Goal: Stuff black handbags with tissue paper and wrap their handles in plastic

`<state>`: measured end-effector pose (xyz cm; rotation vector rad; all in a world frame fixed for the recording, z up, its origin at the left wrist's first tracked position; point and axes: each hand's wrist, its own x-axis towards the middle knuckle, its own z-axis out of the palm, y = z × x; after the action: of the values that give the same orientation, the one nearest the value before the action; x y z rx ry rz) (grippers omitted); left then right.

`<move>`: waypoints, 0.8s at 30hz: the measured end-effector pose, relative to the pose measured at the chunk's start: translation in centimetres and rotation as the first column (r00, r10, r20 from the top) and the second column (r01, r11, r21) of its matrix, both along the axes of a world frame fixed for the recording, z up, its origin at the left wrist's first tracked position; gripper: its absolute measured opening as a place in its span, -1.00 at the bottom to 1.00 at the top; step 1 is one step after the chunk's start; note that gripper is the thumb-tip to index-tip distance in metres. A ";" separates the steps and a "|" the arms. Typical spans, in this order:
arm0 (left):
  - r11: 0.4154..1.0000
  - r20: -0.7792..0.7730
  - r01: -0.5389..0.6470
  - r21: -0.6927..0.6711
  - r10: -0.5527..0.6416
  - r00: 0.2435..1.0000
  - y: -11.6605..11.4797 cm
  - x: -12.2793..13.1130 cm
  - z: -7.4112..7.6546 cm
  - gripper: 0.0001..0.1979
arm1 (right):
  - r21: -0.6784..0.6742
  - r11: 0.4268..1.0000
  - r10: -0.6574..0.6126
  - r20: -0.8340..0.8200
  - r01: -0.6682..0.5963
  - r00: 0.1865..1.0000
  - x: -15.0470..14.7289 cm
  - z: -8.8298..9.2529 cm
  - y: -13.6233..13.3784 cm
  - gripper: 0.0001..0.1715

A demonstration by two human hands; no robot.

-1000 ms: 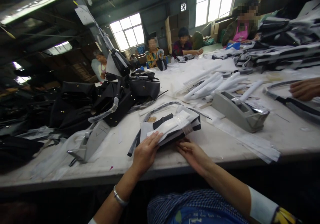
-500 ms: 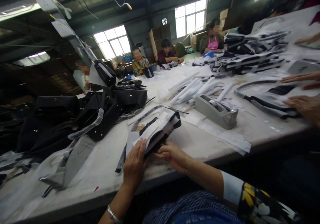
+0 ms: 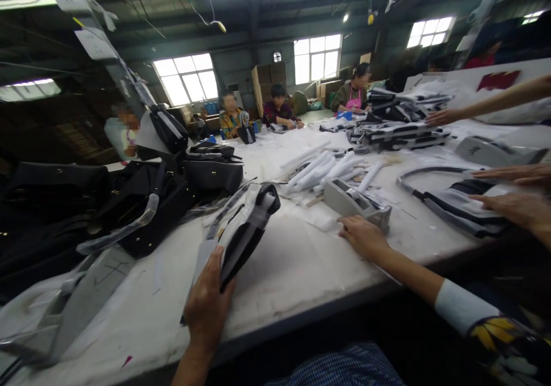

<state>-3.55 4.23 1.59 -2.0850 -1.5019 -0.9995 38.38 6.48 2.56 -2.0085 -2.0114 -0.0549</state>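
The left hand (image 3: 206, 308) is clenched on the lower end of a black bag (image 3: 245, 239), half wrapped in white paper and tilted up above the near edge of the surface (image 3: 297, 265). The right hand (image 3: 364, 236) lies released, fingers flat, just beside a grey tape dispenser (image 3: 353, 201). White rolls (image 3: 321, 168) lie behind it. A heap of bags (image 3: 142, 202) fills the left side.

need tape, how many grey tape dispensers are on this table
3: middle dispenser just beyond the right hand; left dispenser at the near edge, left of the left hand gripping a wrapped black bag; right dispenser by a co-worker's hands. More may be hidden.
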 end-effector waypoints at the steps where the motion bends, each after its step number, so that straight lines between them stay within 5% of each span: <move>1: 1.000 -0.002 0.002 -0.010 -0.002 1.000 0.0 0.0 -0.1 -0.26 | -0.005 1.000 -0.012 -0.004 0.012 1.000 -0.3 0.3 0.2 -0.67; 4: 1.000 -0.011 0.007 -0.029 -0.008 1.000 0.1 -0.1 -0.2 -0.26 | -0.021 0.999 -0.036 -0.043 0.035 0.998 -1.2 2.0 0.9 -0.78; 10: 0.998 -0.001 -0.044 -0.052 0.044 0.999 0.1 0.0 -0.2 -0.24 | -0.193 0.980 0.004 -0.250 -0.054 0.968 -3.9 4.6 1.0 -0.66; 14: 0.997 0.027 -0.055 -0.045 0.057 0.998 0.1 -0.1 -0.2 -0.25 | -0.409 0.870 0.106 -0.387 -0.274 0.916 -6.0 3.8 -1.6 -0.63; 16: 0.997 0.028 -0.054 -0.051 0.056 0.998 0.1 -0.1 -0.3 -0.24 | -0.346 0.903 0.150 -0.303 -0.255 0.941 -6.8 3.1 -2.9 -0.60; 19: 0.996 0.029 -0.056 -0.066 0.058 0.998 0.1 -0.2 -0.3 -0.21 | -0.067 0.956 0.271 -0.168 -0.286 0.948 -8.3 2.0 -3.7 -0.46; 24: 0.996 0.029 -0.046 -0.080 0.048 0.998 0.0 -0.4 -0.2 -0.20 | -0.209 0.815 0.510 -0.184 -0.541 0.840 -12.3 0.1 -2.2 -0.15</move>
<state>-3.93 4.27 1.39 -2.0865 -1.6232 -0.9735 26.07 4.30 2.70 -1.4515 -2.5188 0.4542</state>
